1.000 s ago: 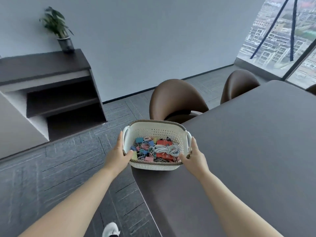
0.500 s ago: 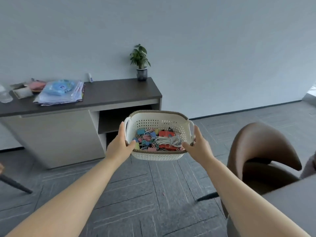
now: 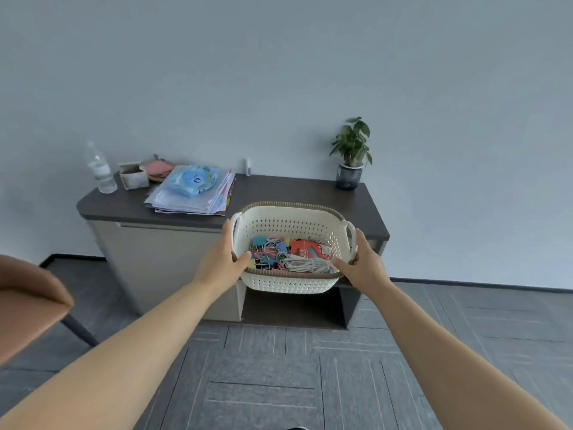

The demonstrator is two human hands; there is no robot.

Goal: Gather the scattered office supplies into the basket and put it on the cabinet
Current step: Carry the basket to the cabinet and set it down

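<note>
Carried basket (image 3: 291, 282) nears cabinet (image 3: 294, 189) (red pack's (image 3: 307, 248) print unreadable).

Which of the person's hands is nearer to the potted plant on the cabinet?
Right. The right hand grips the right end of the basket, almost straight below the potted plant in the view; the left hand grips the left end, farther to the plant's left.
</note>
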